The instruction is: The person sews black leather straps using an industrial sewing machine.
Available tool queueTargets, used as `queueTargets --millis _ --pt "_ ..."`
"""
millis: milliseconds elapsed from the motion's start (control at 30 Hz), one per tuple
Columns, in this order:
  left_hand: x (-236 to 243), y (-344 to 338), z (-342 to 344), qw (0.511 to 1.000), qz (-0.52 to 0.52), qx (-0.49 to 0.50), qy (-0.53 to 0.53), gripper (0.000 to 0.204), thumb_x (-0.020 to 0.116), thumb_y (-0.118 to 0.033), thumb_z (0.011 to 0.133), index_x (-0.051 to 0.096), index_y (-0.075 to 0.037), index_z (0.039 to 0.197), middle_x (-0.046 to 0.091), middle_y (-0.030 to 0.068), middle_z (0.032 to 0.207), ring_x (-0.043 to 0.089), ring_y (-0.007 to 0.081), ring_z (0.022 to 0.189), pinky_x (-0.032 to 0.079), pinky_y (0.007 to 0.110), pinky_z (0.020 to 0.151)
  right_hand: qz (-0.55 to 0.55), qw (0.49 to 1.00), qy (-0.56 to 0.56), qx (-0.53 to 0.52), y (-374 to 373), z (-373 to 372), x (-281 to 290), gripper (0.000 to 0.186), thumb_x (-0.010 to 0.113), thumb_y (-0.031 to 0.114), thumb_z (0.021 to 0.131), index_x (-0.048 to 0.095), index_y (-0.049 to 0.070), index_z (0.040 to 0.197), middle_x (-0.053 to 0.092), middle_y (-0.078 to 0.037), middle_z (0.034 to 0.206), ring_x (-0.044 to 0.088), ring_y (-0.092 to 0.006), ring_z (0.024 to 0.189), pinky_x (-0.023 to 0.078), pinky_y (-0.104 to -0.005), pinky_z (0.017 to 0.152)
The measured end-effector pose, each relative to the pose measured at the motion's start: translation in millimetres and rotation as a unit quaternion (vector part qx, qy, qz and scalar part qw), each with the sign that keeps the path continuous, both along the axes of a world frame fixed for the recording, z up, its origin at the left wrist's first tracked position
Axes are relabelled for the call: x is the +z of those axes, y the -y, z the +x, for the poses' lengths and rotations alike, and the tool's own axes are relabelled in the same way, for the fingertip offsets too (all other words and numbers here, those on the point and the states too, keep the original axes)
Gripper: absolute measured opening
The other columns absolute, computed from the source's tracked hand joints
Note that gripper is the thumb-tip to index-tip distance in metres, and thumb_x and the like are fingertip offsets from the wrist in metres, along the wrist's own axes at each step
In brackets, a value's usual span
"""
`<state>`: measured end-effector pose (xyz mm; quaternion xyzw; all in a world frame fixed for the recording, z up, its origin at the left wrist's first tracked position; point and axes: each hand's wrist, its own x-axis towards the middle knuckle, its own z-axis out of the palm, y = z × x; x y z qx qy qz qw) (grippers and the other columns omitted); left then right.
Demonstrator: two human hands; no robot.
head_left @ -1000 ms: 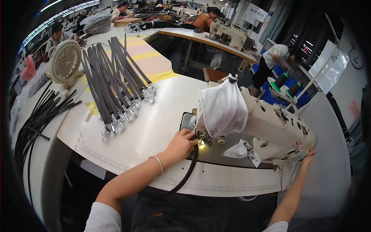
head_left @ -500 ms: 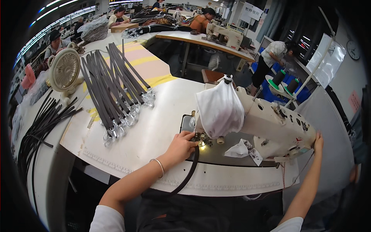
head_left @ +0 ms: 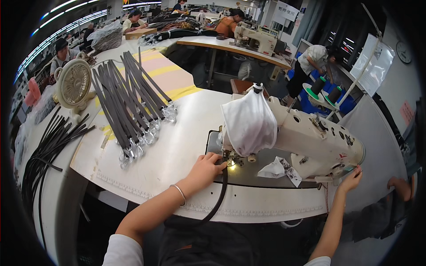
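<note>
My left hand (head_left: 203, 174), with a bangle at its wrist, pinches a dark strap (head_left: 220, 195) beside the lit needle area of a white sewing machine (head_left: 306, 128). From those fingers the strap curves down over the table's front edge toward my lap. The end under the presser foot is hidden by my fingers and the machine head. At the machine's right end, my right hand (head_left: 350, 179) has its fingers curled at the lower edge of the handwheel (head_left: 361, 153). A white cloth (head_left: 249, 124) drapes over the machine head. A stained white scrap (head_left: 280, 171) lies on the bed.
Grey straps with clear-wrapped ends (head_left: 128, 104) spread across the table's left side. Black straps (head_left: 44, 155) hang off the far-left surface near a small fan (head_left: 74, 84). Green-based thread cones (head_left: 316, 88) stand behind the machine. Another person's hand (head_left: 401, 188) shows at the right rim.
My right hand has slid down and toward me along the handwheel. My left hand stays at the needle with the strap. Another person's hand and dark clothing have come in at the right.
</note>
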<state>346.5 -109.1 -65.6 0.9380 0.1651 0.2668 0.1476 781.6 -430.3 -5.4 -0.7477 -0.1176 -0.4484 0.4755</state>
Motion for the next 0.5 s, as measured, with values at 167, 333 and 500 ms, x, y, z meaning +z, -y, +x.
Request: queueTargets --millis 167,333,500 --pt "5 2 0 0.997 0.059 -0.043 -0.019 0.023 0.065 -0.009 0.068 0.068 -0.009 0.090 0.062 0.0021 0.090 0.055 0.0194 0.087 0.045 0.031 0.077 -0.046 0.958 -0.020 0.282 -56 -143 -1 0.021 0.047 0.016 0.093 0.059 -0.001 0.091 0.058 -0.005 0.079 0.051 -0.0121 0.070 0.040 -0.0258 0.062" --pt "5 -5 -2 0.993 0.088 -0.075 -0.010 0.020 0.065 -0.009 0.065 0.069 -0.009 0.084 0.063 -0.0002 0.083 0.056 0.0173 0.081 0.047 0.030 0.072 -0.284 0.784 0.156 0.530 -117 -254 -20 0.012 0.065 0.005 0.071 0.065 0.005 0.083 0.059 -0.006 0.069 0.055 -0.0218 0.053 0.044 -0.0315 0.048" --pt "13 -2 6 0.992 0.070 -0.104 0.009 0.023 0.066 -0.009 0.060 0.069 -0.007 0.083 0.064 0.0015 0.083 0.057 0.0189 0.081 0.047 0.031 0.072 -0.413 0.605 0.143 0.665 -160 -299 -10 0.032 0.067 0.019 0.074 0.060 0.008 0.103 0.059 -0.006 0.105 0.056 -0.0204 0.081 0.050 -0.0309 0.066"
